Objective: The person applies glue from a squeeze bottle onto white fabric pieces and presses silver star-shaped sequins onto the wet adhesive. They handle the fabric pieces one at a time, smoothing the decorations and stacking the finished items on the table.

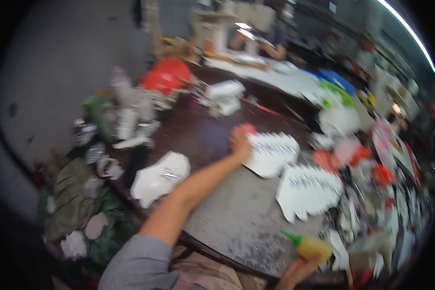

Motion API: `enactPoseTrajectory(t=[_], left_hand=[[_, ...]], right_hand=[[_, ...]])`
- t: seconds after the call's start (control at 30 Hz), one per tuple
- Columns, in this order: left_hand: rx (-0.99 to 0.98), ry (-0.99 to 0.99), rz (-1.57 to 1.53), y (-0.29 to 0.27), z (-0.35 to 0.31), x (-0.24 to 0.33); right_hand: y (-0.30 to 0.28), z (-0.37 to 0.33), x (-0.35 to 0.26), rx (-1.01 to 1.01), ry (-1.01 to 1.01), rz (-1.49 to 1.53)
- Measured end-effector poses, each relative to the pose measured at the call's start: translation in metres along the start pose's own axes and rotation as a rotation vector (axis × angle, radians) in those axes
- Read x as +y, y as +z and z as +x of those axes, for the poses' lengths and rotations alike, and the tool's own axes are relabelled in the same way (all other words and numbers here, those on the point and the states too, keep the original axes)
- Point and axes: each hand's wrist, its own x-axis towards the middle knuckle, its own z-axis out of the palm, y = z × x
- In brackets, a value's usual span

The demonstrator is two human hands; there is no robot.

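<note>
Yellow bottle [313,247] was grasped by its body in the right hand [300,273], probably to keep the nozzle [292,237] clear. White pieces [309,193] lay side by side on the surface [227,217], likely for easy reach. Left hand [240,146] was at the farther piece [271,155]; blur, can't tell grip.

Passage: near-centre grey tabletop [222,212] | Obstacles: white pieces [309,192], clutter [384,176] rightward

The right hand [300,272] holds a yellow bottle [315,249] (green nozzle [293,237] pointing left); over the table [222,208] the blurred left hand [239,146] is at a pinkish-red object [248,128], just beside a white jagged-edged piece [271,157].
</note>
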Motion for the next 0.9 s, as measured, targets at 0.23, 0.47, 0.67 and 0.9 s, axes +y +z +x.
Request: enactPoseTrajectory(t=[0.23, 0.47, 0.67, 0.9], left_hand=[[-0.116, 0.783, -0.573, -0.3, -0.118, 0.12], [-0.382, 1.046, -0.928, -0.431, -0.24, 0.18], [-0.412, 1.144, -1.038, -0.402, -0.259, 0.197], [-0.217, 1.182, -1.09, -0.413, -0.271, 0.191]], right_hand=[[-0.023, -0.003, 0.0, -0.014, 0.022, 0.037], [-0.03, 0.003, 0.011, -0.087, -0.03, 0.207], [-0.019, 0.004, 0.007, 0.045, 0.097, 0.209], [-0.019, 0.0, 0.006, 0.028, 0.088, 0.165]])
